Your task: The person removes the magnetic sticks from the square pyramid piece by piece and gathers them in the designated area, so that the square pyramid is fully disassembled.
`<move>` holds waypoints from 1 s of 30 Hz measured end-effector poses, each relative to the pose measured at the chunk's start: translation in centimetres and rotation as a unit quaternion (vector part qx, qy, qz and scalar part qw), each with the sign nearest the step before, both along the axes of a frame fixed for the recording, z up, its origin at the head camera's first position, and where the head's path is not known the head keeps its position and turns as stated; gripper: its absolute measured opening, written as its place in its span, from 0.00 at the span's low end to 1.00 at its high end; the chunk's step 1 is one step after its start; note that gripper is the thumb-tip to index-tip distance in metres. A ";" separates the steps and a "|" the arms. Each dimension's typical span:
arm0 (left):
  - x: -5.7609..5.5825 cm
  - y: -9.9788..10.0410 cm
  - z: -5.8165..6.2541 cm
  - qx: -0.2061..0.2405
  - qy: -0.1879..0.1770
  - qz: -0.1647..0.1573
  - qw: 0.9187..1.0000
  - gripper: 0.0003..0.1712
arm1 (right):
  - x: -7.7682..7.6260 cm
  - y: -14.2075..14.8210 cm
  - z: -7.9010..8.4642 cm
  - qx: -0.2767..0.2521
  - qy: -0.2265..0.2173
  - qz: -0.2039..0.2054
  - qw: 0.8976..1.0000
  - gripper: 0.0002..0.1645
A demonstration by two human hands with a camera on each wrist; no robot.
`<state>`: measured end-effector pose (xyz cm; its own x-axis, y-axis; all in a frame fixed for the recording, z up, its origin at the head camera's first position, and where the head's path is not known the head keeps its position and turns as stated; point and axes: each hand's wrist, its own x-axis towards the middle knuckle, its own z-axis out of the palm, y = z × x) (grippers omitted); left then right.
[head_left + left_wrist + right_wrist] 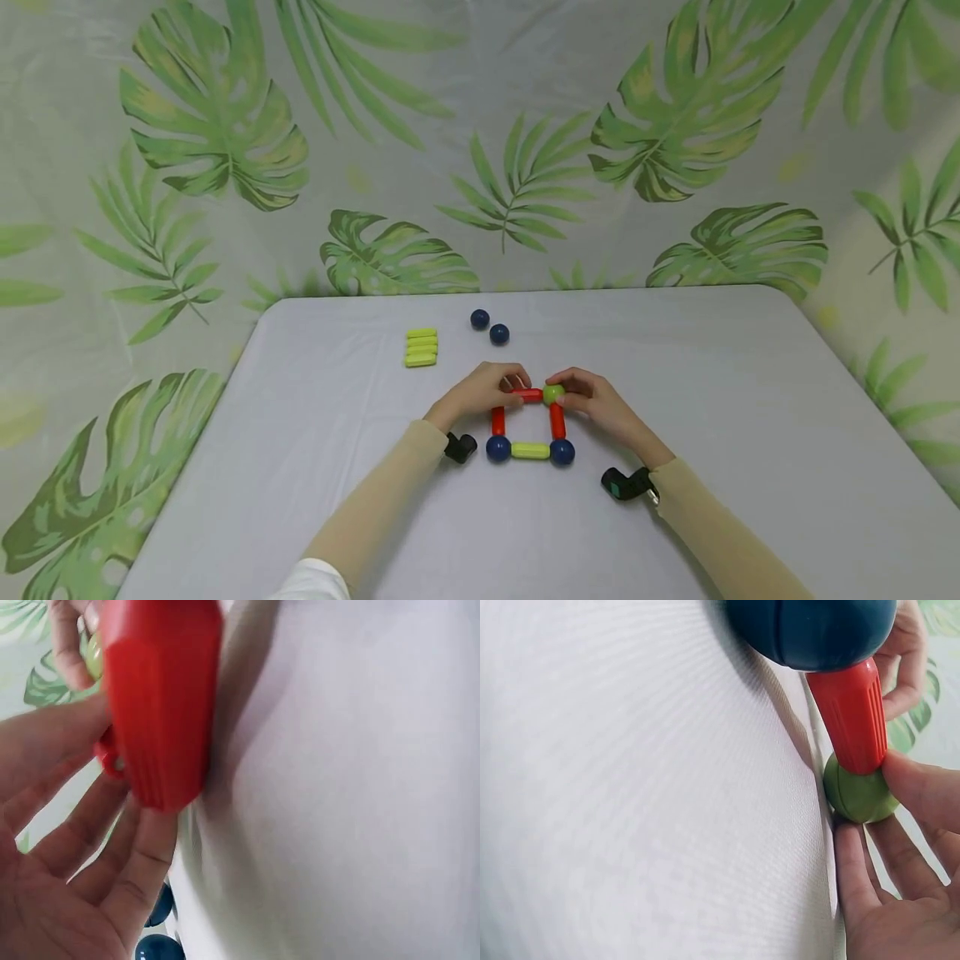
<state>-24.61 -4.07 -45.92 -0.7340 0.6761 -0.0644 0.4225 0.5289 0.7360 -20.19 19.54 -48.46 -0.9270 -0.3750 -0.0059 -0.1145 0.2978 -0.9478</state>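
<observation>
A four-sided frame of rods and balls lies on the white table. Its near edge is a yellow-green rod (530,451) between two dark blue balls, one at the left (498,448) and one at the right (562,452). Red rods form the left side (498,422) and right side (557,422). My left hand (480,390) pinches the far red rod (531,394) near its left end; the left wrist view shows that end (111,759) between thumb and fingers. At the far right corner, my right hand (602,406) holds a green ball (859,796) between thumb and fingertips.
Several yellow-green rods (422,347) lie in a stack-like row at the back left of the table (337,450). Two loose dark blue balls, one farther back (480,319) and one nearer (499,334), sit beside them. Leaf-patterned cloth (525,258) hangs behind the table.
</observation>
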 end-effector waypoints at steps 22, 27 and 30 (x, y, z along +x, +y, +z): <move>1.0 -0.5 0.6 -0.031 0.110 0.095 0.989 0.06 | 0.0 -0.2 0.2 0.000 -0.005 -0.006 1.000 0.18; 1.0 -3.5 0.5 0.033 0.108 0.109 0.988 0.07 | 0.0 0.0 0.2 0.006 -0.005 -0.010 1.000 0.18; 1.0 -5.8 0.4 0.042 0.121 0.148 0.981 0.07 | 0.1 -0.1 0.4 0.003 -0.005 -0.004 1.000 0.17</move>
<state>-23.59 -9.87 -45.51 -0.8861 0.4259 0.1828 0.4270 0.5969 0.6793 -20.07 19.39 -48.11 -0.9302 -0.3666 -0.0171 -0.1024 0.3040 -0.9471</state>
